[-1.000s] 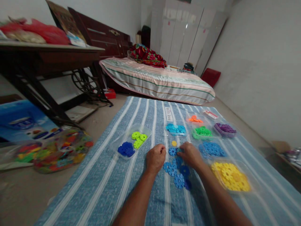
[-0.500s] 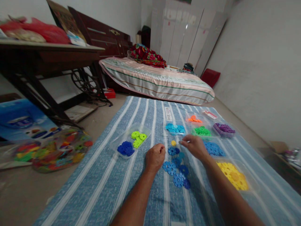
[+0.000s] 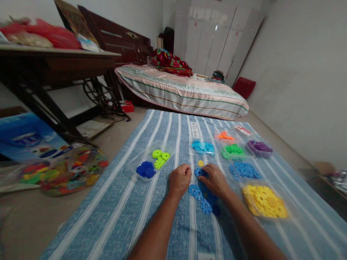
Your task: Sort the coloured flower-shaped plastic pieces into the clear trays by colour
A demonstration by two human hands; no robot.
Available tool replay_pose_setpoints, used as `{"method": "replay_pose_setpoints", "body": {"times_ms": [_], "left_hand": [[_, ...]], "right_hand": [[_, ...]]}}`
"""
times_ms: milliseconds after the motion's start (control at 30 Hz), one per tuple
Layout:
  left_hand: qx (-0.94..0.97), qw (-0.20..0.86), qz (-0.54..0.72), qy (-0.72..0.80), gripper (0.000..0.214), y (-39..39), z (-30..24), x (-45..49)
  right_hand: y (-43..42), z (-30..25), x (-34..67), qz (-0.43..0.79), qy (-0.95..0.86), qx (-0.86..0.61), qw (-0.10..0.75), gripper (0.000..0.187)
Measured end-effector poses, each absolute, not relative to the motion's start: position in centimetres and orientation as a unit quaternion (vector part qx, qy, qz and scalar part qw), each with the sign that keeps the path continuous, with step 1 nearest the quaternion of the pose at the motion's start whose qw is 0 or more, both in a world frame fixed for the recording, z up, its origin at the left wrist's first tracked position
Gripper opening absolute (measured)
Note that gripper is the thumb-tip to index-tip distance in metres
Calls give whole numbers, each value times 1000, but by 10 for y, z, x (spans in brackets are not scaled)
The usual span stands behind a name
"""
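Observation:
My left hand rests on the striped cloth with its fingers curled into a fist; whatever may be inside is hidden. Just right of it lies a loose group of blue notched plastic discs in lighter and darker shades. My right hand is over the upper part of this group, its thumb and fingers closing round a blue disc and covering several others. A single small yellow disc lies just beyond my right fingertips.
Clear tubs hold yellow discs, blue discs, green pieces, purple pieces, orange pieces and light-blue discs. On the left, another tub holds dark-blue and lime discs. A bag of mixed pieces sits on the floor.
My right hand has moved down and toward me, from beside the yellow disc onto the blue discs. My left hand stays where it was, still closed.

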State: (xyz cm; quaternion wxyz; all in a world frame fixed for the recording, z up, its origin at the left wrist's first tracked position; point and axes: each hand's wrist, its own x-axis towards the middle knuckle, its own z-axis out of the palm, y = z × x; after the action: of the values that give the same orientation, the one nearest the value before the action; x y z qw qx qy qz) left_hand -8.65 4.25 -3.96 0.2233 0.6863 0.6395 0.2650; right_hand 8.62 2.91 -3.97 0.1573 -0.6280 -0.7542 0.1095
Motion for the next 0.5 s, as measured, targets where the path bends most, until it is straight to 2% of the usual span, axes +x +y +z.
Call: {"method": "replay_pose_setpoints", "body": {"times_ms": [133,333,500], "left_hand": [[682,229,260,644,18,43,-39,-86],[680,226,264,645,17,43,-40,-86],[680,223,263,647,18,43,-40,-86]], "right_hand": [[26,-43,81,90,-747,-643,142,32],[25,-40,74,60,-757,-642,108,24],[20,-46,74,32,-772,-614,163,25]]}}
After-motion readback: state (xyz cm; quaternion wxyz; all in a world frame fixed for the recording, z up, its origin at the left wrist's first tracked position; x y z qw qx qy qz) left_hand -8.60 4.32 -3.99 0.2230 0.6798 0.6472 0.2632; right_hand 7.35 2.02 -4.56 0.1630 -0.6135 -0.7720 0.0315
